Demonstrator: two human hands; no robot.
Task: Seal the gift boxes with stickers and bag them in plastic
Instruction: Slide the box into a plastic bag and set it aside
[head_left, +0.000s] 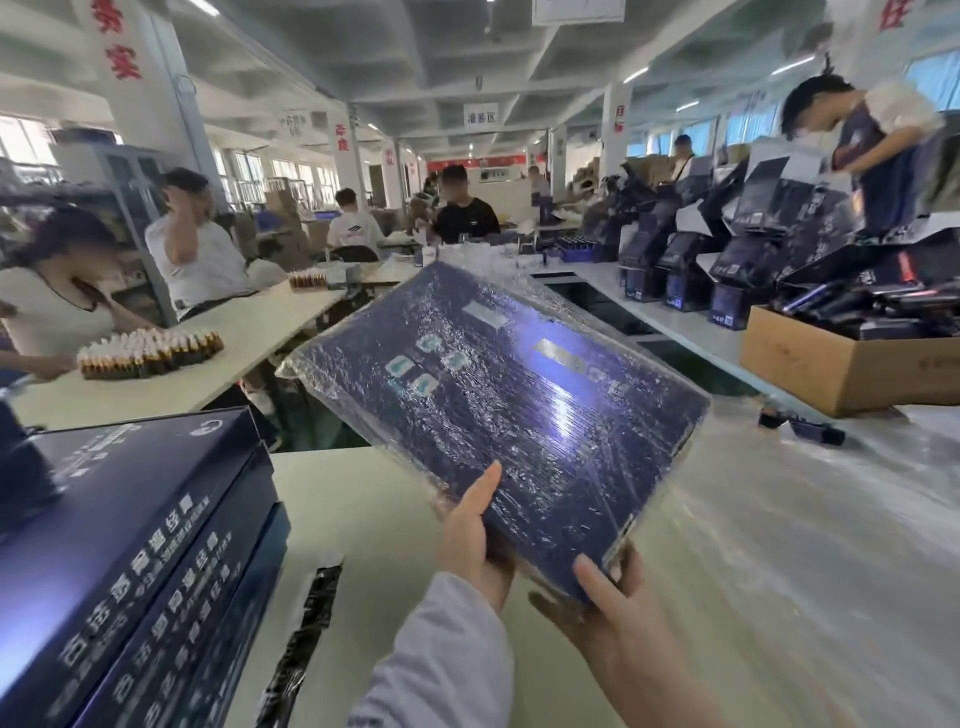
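Flat dark-blue cardboard gift box in crinkled clear plastic bag, was held tilted over pale tabletop's far edge, near side clamped by left hand and right hand

Cardboard box; apparently amber vials

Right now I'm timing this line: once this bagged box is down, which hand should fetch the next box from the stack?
Left, probably. The stack of boxes sits on the left hand's side; the right hand grips the bagged box's near corner, farther from the stack, and would have to cross over.
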